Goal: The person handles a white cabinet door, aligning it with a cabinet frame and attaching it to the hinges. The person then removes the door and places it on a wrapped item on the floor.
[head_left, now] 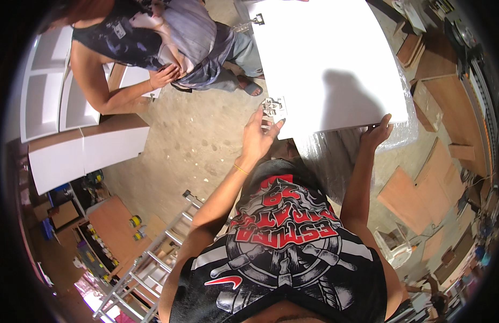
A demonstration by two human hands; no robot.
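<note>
A large white panel (303, 48) lies in front of me, with a dark shadow across its near right part. My left hand (259, 134) is closed at the panel's left edge, thumb and fingers pinching a metal hinge (273, 107). Whether that hinge is fixed to the panel, I cannot tell. Farther up the same edge sits another hinge (258, 19). Along the near right edge, my right hand (376, 134) grips the panel, its thumb on top and the other fingers partly hidden beneath.
Clear plastic wrap (327, 159) hangs under the panel. A co-worker (117, 59) is at the far left, beside white cabinets (107, 148). An aluminium ladder (147, 264) lies at lower left. Brown board offcuts (421, 183) cover the floor at right.
</note>
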